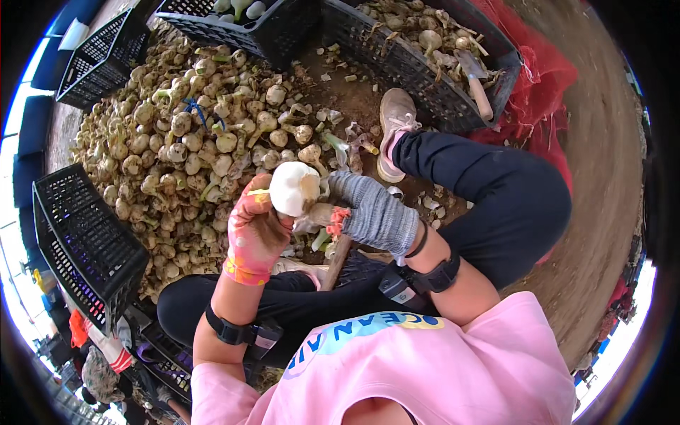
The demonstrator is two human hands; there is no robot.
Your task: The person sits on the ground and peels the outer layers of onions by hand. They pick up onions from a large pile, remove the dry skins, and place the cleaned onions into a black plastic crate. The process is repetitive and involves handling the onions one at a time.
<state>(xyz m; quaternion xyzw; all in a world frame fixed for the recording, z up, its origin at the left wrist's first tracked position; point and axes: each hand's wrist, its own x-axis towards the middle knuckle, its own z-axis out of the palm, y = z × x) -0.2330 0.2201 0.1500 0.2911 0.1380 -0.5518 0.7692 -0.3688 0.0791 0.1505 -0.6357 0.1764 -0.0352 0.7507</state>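
A large garlic bulb [293,189], mostly white with a brownish patch of skin on its right side, is held up between my two hands. My left hand [258,228], in a pink floral glove, grips it from the left and below. My right hand [372,212], in a grey knit glove with coral trim at a fingertip, is closed at the bulb's right side; its fingertips meet loose skin there. Whether it also holds a tool is hidden. Below my right hand a wooden handle [338,263] shows. Behind my hands lies a big heap of garlic bulbs [180,154] with cut stems.
A black plastic crate [372,50] at the top right holds garlic bulbs, scraps and a wooden-handled trowel-like tool [474,85]. Another crate [223,32] holds pale bulbs. More black crates [85,239] stand left. Red netting [547,69] lies right. Another person [101,374] is at lower left.
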